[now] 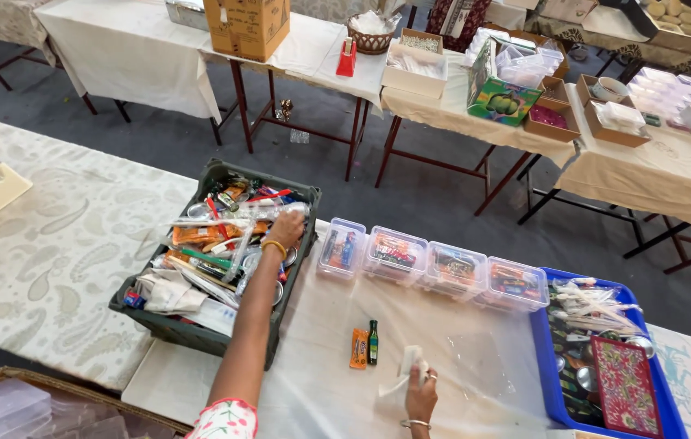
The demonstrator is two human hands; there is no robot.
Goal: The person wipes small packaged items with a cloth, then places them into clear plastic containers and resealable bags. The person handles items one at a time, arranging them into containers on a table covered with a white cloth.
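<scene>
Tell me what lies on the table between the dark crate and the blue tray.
In the head view, between the dark crate and blue tray: four clear lidded boxes, an orange packet and a small dark bottle.

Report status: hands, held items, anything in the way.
Left hand reaching into dark plastic crate, grip unclear. Right hand shut on white folded cloth. Path unobstructed.

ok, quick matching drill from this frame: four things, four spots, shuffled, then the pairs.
Things:
1. left hand
2. right hand
3. small dark bottle
4. patterned red box

Places:
A. in the blue tray
B. holding a white packet at the near table edge
C. reaching into the dark crate
D. lying on the clear sheet beside an orange packet

Pairs: 1-C, 2-B, 3-D, 4-A
</scene>
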